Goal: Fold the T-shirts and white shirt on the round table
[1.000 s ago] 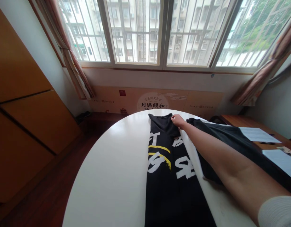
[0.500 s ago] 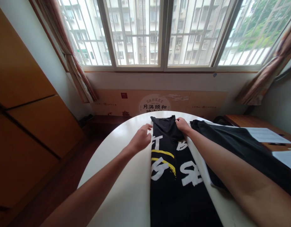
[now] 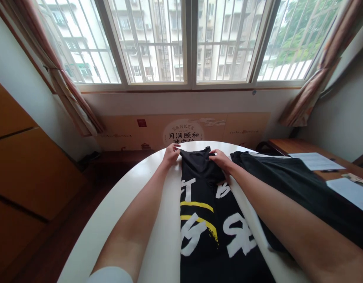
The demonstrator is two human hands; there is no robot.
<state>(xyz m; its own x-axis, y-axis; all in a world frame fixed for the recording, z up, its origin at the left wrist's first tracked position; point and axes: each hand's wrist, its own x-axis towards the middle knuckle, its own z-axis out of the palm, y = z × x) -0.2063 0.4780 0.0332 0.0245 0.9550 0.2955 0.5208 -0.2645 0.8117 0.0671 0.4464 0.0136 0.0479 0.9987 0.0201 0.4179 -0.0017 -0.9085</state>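
Observation:
A black T-shirt (image 3: 209, 224) with white and yellow print lies folded lengthwise on a white round table (image 3: 134, 208), stretching away from me. My left hand (image 3: 170, 154) pinches the far left corner of the shirt, fingers closed on the cloth. At the far right corner my right hand (image 3: 220, 159) grips the fabric where a sleeve is folded in. Both arms reach forward along the shirt's two sides.
A second black garment (image 3: 290, 182) is spread to the right, partly over a wooden desk (image 3: 290, 146) with white papers (image 3: 315, 161) and a pen. A printed cardboard panel (image 3: 184, 127) leans under the barred window. An orange cabinet (image 3: 25, 165) stands at left.
My left arm came into view and reached the shirt's far left corner, closing on it. My right hand stayed at the far right corner. The camera tilted slightly.

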